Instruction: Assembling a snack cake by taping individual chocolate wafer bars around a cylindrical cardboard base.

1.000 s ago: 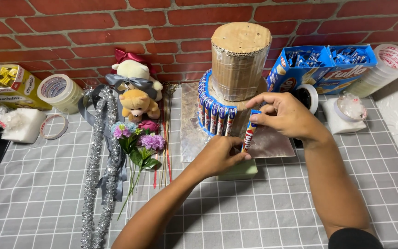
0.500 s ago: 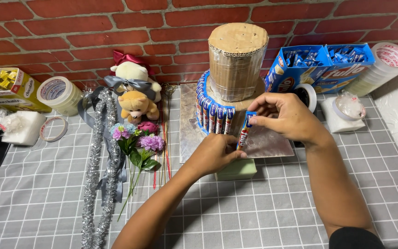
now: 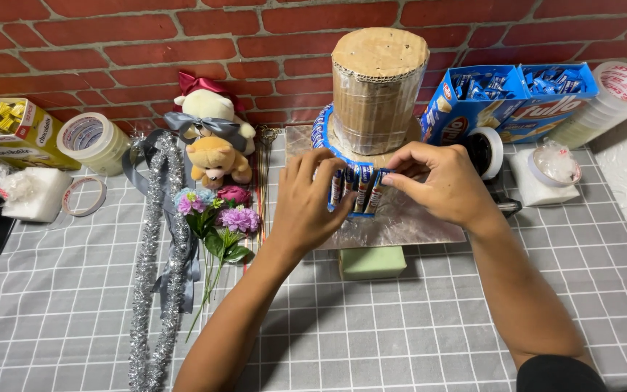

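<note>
Blue-wrapped candy stick, held clear 0.5 s ago, now pressed into ring on corrugated cardboard tower. Right hand pinching it; left hand flat, steadying row.

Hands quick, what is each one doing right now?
Left hand: fingers spread, pressing the row of candy sticks on the cardboard tower.
Right hand: pinching one candy stick into the row.

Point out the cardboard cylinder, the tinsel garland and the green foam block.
cardboard cylinder (image 3: 379, 87), head view, on its ribbed side wall.
tinsel garland (image 3: 146, 290), head view, on its silver strand halfway down.
green foam block (image 3: 371, 263), head view, on its top face.
</note>
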